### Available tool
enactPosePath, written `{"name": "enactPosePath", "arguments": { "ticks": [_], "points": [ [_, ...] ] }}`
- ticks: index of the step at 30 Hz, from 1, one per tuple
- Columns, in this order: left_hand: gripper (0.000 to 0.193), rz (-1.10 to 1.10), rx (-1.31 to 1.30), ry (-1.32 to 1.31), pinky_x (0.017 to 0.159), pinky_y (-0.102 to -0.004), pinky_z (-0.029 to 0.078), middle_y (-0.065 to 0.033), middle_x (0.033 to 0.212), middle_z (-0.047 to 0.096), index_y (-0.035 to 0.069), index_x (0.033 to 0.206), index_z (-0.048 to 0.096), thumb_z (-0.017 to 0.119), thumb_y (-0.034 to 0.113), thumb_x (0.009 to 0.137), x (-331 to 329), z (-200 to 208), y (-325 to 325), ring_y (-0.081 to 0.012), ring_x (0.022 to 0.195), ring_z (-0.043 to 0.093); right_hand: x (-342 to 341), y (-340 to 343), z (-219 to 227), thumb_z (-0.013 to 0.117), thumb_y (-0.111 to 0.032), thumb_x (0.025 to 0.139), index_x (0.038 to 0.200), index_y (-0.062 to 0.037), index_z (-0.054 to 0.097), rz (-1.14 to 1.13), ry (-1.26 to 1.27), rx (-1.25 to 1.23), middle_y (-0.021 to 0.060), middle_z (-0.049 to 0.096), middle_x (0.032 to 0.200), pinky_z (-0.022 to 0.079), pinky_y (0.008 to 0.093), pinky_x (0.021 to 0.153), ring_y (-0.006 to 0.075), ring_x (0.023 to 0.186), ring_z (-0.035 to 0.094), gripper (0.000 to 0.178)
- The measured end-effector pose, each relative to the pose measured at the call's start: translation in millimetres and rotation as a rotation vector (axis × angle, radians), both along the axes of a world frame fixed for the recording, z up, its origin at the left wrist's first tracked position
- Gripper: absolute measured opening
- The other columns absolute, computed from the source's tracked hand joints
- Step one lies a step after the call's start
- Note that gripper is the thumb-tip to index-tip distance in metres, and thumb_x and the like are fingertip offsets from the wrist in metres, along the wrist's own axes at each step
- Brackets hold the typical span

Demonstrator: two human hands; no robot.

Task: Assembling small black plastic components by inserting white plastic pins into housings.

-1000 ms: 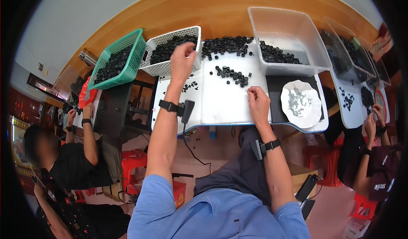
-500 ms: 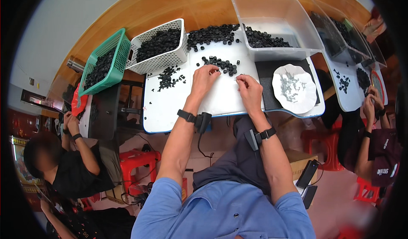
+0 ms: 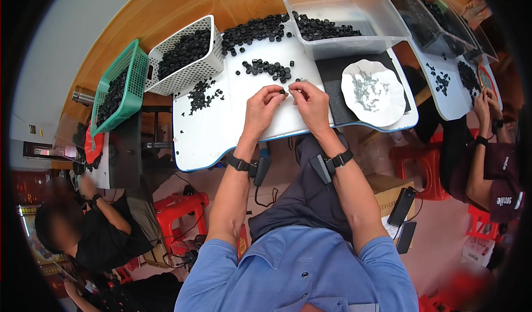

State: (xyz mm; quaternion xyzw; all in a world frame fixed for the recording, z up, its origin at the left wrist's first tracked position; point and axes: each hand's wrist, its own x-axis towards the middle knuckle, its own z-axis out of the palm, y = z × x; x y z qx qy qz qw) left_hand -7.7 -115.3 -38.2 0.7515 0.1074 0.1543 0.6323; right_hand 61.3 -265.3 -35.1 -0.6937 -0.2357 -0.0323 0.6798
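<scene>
My left hand [image 3: 261, 110] is closed in a pinch on a small black knob-like part [image 3: 283, 92] above the white tabletop [image 3: 213, 129]. Close beside it, the fingers of my right hand [image 3: 312, 108] are pinched together at that part; what they hold is too small to make out. Just beyond my hands lies a loose group of round black caps [image 3: 269, 68]. Right of my right hand, a white scalloped plate [image 3: 388, 111] carries many tiny pale grey pieces [image 3: 367, 87] and sits on a black mat [image 3: 334, 82].
Smaller black pieces [image 3: 200, 97] lie left on the tabletop. A white basket [image 3: 213, 59], a green basket [image 3: 133, 93] and a clear bin [image 3: 354, 48] hold black parts. More black caps [image 3: 255, 34] are heaped at the back. People work at both sides, near red stools [image 3: 180, 215].
My right hand has come over to my left, and their fingertips now meet at the black part. The view has shifted, moving the table slightly left and up in the picture.
</scene>
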Motion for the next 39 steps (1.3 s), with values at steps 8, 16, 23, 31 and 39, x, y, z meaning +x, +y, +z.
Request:
{"name": "enactPosePath", "arguments": {
  "ticks": [8,16,23,31,39],
  "points": [
    [0.022,-0.002,0.011,-0.031,0.083,-0.0256,0.056,-0.0082,0.1,0.078,-0.002,0.115,0.072,0.071,0.007,0.095,-2,1,-2,-0.0123,0.093,0.073,0,1,-3,0.068,-0.001,0.089,0.098,0.0006,0.073,-0.001,-0.031,-0.04,0.0135,0.073,0.087,0.054,0.0322,0.065,0.0229,0.07,0.069,0.01],
    [0.02,-0.005,0.069,-0.035,0.081,-0.0259,0.057,-0.0074,0.099,0.078,0.0,0.113,0.074,0.071,0.007,0.095,-2,2,-2,-0.0121,0.09,0.072,2,1,-6,0.071,-0.004,0.088,0.099,-0.0011,0.073,-0.006,-0.191,-0.133,0.0141,0.074,0.088,0.055,0.0346,0.065,0.0238,0.07,0.07,0.011],
    [0.021,0.034,0.085,-0.049,0.08,-0.0263,0.057,-0.008,0.098,0.078,-0.001,0.114,0.073,0.071,0.008,0.095,-3,2,-3,-0.0128,0.089,0.073,1,1,2,0.074,-0.009,0.088,0.099,-0.0008,0.075,0.106,0.144,-0.021,0.0124,0.073,0.083,0.054,0.0309,0.062,0.0212,0.065,0.069,0.014],
    [0.023,0.041,0.117,-0.035,0.079,-0.0261,0.057,-0.0082,0.098,0.078,-0.001,0.114,0.073,0.074,0.005,0.092,-1,4,-6,-0.0126,0.088,0.073,9,-2,-3,0.073,-0.01,0.089,0.098,0.0007,0.075,0.117,0.041,-0.1,0.0118,0.073,0.085,0.052,0.03,0.065,0.0183,0.071,0.068,0.014],
    [0.021,0.07,-0.052,-0.074,0.075,-0.0213,0.054,-0.0055,0.092,0.075,-0.002,0.112,0.068,0.075,0.007,0.093,-4,0,0,-0.0062,0.086,0.067,-44,-39,84,0.077,-0.002,0.08,0.098,-0.0021,0.073,0.195,-0.41,0.007,0.0097,0.072,0.086,0.051,0.0329,0.06,0.022,0.064,0.065,0.018]
  ]
}}
